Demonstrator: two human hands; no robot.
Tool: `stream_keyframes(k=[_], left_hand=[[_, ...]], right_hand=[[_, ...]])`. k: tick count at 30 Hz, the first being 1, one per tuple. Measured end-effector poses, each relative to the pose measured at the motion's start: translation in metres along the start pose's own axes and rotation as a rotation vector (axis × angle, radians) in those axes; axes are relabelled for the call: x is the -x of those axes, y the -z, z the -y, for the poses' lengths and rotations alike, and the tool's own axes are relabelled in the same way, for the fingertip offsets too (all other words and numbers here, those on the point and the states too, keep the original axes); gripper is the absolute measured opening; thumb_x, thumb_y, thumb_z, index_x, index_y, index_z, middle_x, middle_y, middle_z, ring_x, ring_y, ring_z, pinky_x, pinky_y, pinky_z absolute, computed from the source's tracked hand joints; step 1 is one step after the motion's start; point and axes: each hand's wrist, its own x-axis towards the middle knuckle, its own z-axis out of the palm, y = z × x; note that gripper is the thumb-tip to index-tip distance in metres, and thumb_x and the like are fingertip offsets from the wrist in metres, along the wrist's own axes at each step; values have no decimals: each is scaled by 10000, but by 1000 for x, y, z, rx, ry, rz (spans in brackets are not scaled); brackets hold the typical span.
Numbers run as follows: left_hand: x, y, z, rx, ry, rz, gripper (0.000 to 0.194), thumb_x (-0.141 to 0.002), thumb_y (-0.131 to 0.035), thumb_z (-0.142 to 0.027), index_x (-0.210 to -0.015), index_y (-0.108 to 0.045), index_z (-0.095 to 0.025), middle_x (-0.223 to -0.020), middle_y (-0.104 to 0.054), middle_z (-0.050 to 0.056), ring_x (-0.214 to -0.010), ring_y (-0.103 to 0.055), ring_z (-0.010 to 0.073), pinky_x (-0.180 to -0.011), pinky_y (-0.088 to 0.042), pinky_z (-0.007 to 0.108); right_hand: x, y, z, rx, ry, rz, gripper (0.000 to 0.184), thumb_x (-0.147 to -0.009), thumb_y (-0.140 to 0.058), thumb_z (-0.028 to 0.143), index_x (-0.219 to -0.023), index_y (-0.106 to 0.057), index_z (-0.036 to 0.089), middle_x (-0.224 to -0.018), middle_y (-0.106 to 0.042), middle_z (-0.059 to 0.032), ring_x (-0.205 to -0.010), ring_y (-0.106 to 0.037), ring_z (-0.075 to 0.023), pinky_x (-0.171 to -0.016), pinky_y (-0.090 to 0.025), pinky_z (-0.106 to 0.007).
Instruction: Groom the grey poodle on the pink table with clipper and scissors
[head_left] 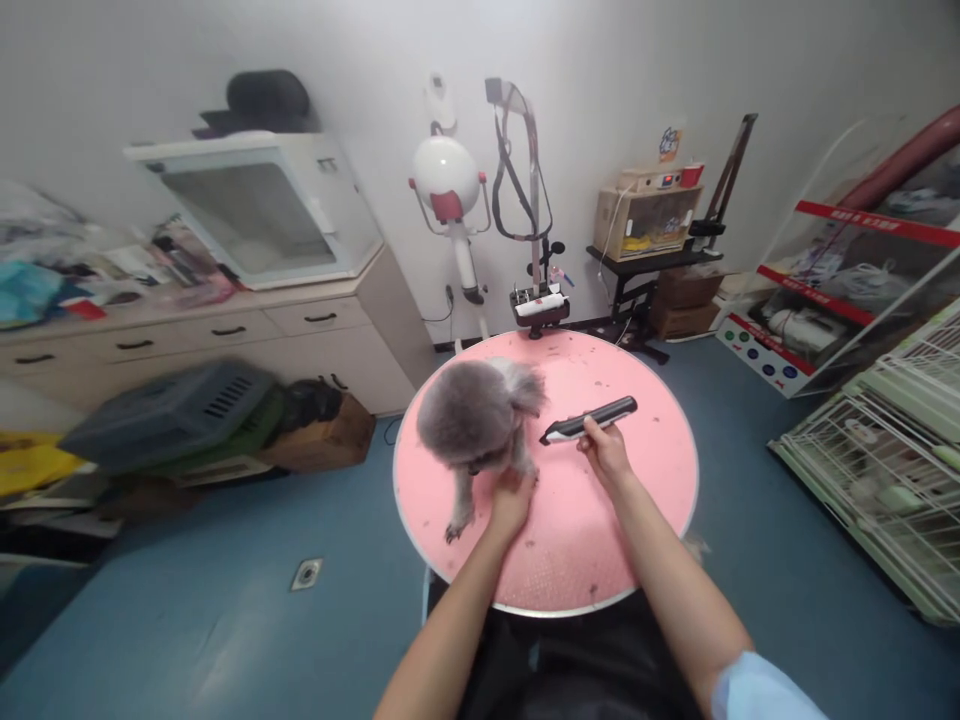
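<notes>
A small grey dog (466, 412) stands on a round pink grooming table (555, 560), its head lowered toward me. My left hand (513, 500) is closed around the lower part of one of its front legs; the fingers are partly hidden behind the leg. The other front paw (457, 528) rests on the tabletop near the left rim. In my right hand (607, 450) is a black and silver hair clipper (592, 418), held over the table with its blade end pointing left at the dog, apart from the fur. Small tufts of cut hair lie scattered on the pink surface.
A grooming post (534, 180) with a hanging loop and a tool tray (541, 306) rises at the table's far edge. Behind stands a white dryer (446, 175). Drawers (225, 335) and a pet carrier (176, 410) are at left, wire cages (885, 470) at right.
</notes>
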Motion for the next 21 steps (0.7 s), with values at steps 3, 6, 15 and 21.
stream_keyframes(k=[3, 6, 15, 21], left_hand=[[39, 15, 2, 166, 140, 96, 417, -650, -758, -569, -700, -618, -178, -640, -620, 45, -634, -562, 189, -631, -440, 307], [70, 30, -1, 281, 239, 139, 557, -554, -776, -678, -645, -585, -163, -570, -566, 6, -543, -501, 133, -582, -404, 267], [108, 53, -17, 255, 332, 41, 631, -487, -780, -734, -611, -612, -139, -524, -534, -11, -530, -452, 103, -560, -332, 232], [115, 58, -18, 223, 338, 1, 594, -469, -811, -683, -587, -594, -144, -511, -504, -23, -506, -403, 85, -530, -285, 218]], right_hand=[[-21, -16, 7, 73, 14, 47, 468, -597, -806, 540, -733, -526, 191, -474, -538, 71, -392, -430, -64, -391, -376, -187], [-20, -30, -3, 100, -66, 118, 450, -594, -811, 505, -716, -511, 193, -445, -502, 87, -369, -437, -64, -373, -370, -180], [32, -32, -35, 72, -260, 249, 525, -564, -816, 575, -695, -457, 215, -435, -498, 86, -309, -389, -60, -323, -364, -192], [24, -41, -36, 72, -219, 156, 523, -592, -797, 590, -699, -440, 223, -426, -489, 97, -308, -386, -55, -315, -332, -173]])
